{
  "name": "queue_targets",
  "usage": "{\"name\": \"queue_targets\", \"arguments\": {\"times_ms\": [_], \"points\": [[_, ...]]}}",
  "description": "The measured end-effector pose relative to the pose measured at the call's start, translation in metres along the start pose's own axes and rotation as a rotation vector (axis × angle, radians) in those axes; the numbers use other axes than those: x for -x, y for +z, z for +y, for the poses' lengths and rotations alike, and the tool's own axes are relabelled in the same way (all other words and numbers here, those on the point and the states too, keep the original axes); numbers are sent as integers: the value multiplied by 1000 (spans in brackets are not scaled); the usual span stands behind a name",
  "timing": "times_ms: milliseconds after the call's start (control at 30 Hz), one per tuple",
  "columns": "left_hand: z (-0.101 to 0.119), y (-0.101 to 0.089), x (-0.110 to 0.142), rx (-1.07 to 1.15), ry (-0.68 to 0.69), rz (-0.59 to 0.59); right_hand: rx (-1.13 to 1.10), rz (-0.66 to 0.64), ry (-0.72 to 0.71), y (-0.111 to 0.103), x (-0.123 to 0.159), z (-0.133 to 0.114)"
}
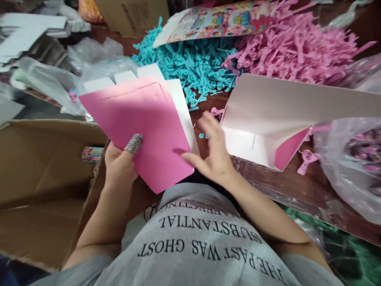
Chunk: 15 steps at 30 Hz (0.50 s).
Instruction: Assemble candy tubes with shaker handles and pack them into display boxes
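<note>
My left hand [122,159] grips a pink folded cardboard sheet [145,127] by its lower left edge, the taped thumb lying on the pink face. White flaps stick out along its top and right side. My right hand [216,153] is beside the sheet's lower right edge, its fingers apart and slightly blurred; it holds nothing. To the right, a partly folded carton [268,99] lies on the table, with a white-grey inside and a pink side flap.
Behind are heaps of small turquoise plastic pieces [190,65] and pink plastic pieces [291,47], with a printed card sheet [220,22] on top. A large open cardboard box [44,159] stands at my left. Plastic bags [351,171] lie at right.
</note>
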<state>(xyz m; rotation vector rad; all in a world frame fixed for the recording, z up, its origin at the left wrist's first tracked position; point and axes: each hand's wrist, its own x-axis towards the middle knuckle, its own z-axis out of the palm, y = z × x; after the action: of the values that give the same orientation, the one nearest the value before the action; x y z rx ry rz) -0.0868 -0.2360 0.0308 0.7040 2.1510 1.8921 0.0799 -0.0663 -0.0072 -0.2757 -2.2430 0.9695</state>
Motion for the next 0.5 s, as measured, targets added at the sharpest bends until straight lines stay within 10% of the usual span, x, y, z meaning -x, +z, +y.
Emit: {"name": "queue_targets", "arguments": {"times_ms": [100,333,500], "points": [[-14,3,-5,26,-30,-134,-217,51,177,-3,-7,11],[-61,107,13,174,-86,-215,-402,112,524,-24,44,35],[-68,134,22,258,-187,-574,-505,327,676,-47,105,61]]}}
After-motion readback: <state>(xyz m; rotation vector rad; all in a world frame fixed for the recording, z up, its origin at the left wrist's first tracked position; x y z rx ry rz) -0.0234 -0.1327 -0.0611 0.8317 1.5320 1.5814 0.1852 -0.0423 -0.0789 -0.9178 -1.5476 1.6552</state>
